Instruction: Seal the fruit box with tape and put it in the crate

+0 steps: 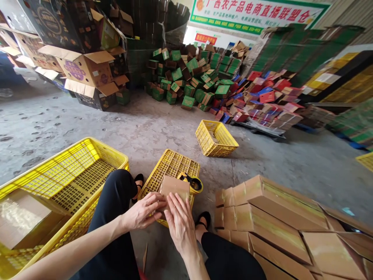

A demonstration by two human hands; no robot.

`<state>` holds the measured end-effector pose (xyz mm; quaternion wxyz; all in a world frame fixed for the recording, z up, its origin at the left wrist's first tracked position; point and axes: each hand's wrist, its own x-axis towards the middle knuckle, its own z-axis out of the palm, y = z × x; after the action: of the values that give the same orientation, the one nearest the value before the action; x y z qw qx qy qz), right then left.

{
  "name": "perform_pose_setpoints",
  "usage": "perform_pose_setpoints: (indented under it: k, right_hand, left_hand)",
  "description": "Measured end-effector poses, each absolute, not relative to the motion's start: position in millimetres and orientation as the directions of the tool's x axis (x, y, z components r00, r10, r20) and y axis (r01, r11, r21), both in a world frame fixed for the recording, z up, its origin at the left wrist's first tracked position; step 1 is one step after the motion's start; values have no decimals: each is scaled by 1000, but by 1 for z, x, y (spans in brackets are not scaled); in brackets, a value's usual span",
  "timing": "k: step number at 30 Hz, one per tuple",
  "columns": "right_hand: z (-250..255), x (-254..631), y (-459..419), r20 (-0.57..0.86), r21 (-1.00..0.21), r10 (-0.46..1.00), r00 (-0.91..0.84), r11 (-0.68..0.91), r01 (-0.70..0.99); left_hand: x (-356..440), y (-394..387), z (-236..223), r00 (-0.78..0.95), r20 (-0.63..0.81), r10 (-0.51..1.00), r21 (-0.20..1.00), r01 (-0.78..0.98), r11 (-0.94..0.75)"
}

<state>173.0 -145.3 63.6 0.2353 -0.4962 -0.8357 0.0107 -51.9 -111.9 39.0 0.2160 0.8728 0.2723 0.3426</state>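
A small brown cardboard box (175, 186) lies on an upturned yellow plastic crate (169, 163) between my knees. My left hand (145, 210) grips the box at its near left edge, thumb low and fingers over the top. Flat on the box's top near the right side lies my right hand (180, 219), its fingers stretched out. Just behind the box, on the crate's right edge, rests a yellow and black tape dispenser (196, 183). The box's near side is mostly hidden by my hands.
At left a large yellow crate (84, 144) holds a taped cardboard box (21, 214). Flattened cardboard boxes (279, 221) are stacked at right. Ahead stands a smaller yellow crate (217, 140). Piles of green boxes (188, 102) and red-and-blue boxes (266, 97) lie farther back.
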Motion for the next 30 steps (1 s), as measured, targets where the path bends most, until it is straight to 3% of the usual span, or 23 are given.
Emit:
perform_pose_setpoints:
  k: [7,12,18,23,30]
  right_hand:
    - [51,172,-154,428,-239,856,-290,416,877]
    - [60,149,-140,372,-259,852,-368,476,840]
    - [68,160,-143,353,-297,817,-456,560,773]
    - [75,167,-146,365,-348,850,-381,504,790]
    - [72,169,-141,401,-324,840,-366,503,801]
  left_hand:
    - [-53,-123,24,550,503,667,581,355,-732]
    - [-48,-121,23,495,541,680,598,341,-725]
    - [-57,-120,28,541,510,669,567,373,-734]
    - [-45,-109,38,540,477,693,585,393,-709]
    - [-37,-86,36,624,449,639,487,429,-761]
